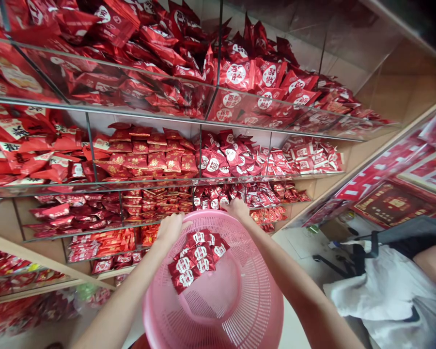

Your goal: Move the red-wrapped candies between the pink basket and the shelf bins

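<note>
A round pink plastic basket (252,291) with perforated walls is in front of me. Several dark red packets (199,259) with white printed labels lie inside it, toward the far left of its bottom. My left hand (171,227) is closed on the basket's far left rim, with the thumb toward the inside. My right hand (238,209) is just past the far rim, at the front of a lower shelf with similar white-labelled packets (214,198). Its fingers are curled and partly hidden, so what they hold cannot be made out.
Tiered shelves with clear dividers (200,150) carry red packets, among them gold-patterned ones (156,160). A clear front panel (131,82) edges the upper shelf. At right are red printed packages (396,203) and a person in white clothing (378,286). A wooden shelf post (39,257) slants at left.
</note>
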`<state>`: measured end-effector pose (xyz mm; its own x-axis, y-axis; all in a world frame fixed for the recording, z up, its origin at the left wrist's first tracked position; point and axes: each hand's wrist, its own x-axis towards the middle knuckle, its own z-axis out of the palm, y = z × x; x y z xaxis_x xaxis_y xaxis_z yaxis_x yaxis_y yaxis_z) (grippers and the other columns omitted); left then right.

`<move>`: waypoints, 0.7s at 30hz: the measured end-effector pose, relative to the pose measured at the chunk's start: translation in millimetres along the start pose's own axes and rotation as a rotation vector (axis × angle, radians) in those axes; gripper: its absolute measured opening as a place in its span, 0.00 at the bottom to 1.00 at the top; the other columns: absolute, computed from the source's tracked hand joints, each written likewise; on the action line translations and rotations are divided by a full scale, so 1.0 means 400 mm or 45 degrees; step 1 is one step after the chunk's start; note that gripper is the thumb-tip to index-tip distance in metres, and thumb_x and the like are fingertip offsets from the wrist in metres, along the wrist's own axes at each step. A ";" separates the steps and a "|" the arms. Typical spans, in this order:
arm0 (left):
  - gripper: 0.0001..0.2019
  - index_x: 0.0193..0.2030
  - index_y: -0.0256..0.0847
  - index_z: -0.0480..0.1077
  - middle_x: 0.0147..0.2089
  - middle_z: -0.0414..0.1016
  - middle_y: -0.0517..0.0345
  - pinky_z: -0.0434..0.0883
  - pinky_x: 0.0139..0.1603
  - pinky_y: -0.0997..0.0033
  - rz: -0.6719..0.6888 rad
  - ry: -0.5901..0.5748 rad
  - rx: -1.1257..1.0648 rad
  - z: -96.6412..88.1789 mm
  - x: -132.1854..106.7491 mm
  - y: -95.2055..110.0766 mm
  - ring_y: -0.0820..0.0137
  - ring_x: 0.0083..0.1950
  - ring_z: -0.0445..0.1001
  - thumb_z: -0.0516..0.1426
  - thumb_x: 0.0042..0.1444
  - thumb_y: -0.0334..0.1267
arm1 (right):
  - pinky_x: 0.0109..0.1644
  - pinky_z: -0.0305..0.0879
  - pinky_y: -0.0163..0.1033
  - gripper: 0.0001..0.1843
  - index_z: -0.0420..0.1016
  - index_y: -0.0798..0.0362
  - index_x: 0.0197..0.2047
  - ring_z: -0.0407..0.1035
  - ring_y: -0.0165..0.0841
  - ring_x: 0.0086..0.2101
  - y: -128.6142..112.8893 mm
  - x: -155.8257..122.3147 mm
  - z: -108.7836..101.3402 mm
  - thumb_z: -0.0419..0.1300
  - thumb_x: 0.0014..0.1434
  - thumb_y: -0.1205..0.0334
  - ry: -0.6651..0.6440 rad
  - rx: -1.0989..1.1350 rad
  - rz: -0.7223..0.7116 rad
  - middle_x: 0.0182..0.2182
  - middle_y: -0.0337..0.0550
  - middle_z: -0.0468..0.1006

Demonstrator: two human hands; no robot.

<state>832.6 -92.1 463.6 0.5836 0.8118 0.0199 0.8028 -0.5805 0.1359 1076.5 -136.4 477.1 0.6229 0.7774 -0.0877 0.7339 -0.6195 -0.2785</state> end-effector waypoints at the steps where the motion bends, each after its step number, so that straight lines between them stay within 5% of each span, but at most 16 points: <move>1: 0.22 0.40 0.39 0.66 0.35 0.75 0.49 0.67 0.35 0.68 -0.002 -0.001 0.001 -0.001 0.000 0.000 0.60 0.38 0.74 0.43 0.57 0.54 | 0.29 0.59 0.36 0.25 0.72 0.55 0.27 0.70 0.38 0.31 -0.001 -0.002 0.001 0.53 0.47 0.38 0.007 0.018 0.009 0.28 0.51 0.74; 9: 0.22 0.41 0.39 0.66 0.35 0.75 0.49 0.67 0.36 0.68 -0.007 -0.017 -0.014 -0.004 0.001 0.003 0.61 0.38 0.75 0.43 0.56 0.54 | 0.30 0.56 0.34 0.10 0.66 0.53 0.31 0.66 0.31 0.29 -0.014 -0.018 0.027 0.60 0.46 0.57 0.209 0.224 -0.204 0.29 0.43 0.72; 16: 0.22 0.40 0.39 0.66 0.37 0.75 0.48 0.67 0.37 0.67 -0.032 -0.018 -0.040 -0.003 -0.002 0.004 0.61 0.40 0.74 0.43 0.56 0.54 | 0.29 0.59 0.34 0.21 0.64 0.54 0.43 0.63 0.28 0.25 0.008 -0.021 -0.013 0.60 0.47 0.55 0.220 0.854 -0.420 0.24 0.35 0.68; 19: 0.21 0.40 0.39 0.66 0.37 0.75 0.48 0.67 0.37 0.68 -0.038 -0.035 -0.056 -0.004 -0.003 0.003 0.61 0.40 0.74 0.44 0.56 0.55 | 0.31 0.63 0.34 0.23 0.65 0.54 0.45 0.66 0.28 0.30 0.023 -0.062 -0.073 0.60 0.47 0.52 0.012 1.134 -0.488 0.32 0.40 0.71; 21: 0.21 0.40 0.39 0.66 0.37 0.75 0.48 0.67 0.37 0.69 -0.035 -0.040 -0.072 -0.005 -0.003 0.003 0.62 0.40 0.74 0.44 0.56 0.54 | 0.34 0.66 0.35 0.23 0.66 0.53 0.46 0.67 0.29 0.34 0.028 -0.102 -0.100 0.61 0.48 0.53 -0.386 1.309 -0.506 0.38 0.43 0.72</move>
<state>832.7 -93.8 465.7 0.5655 0.8246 -0.0153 0.8111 -0.5526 0.1919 1070.1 -179.6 515.7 0.2025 0.9793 -0.0067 0.2082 -0.0498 -0.9768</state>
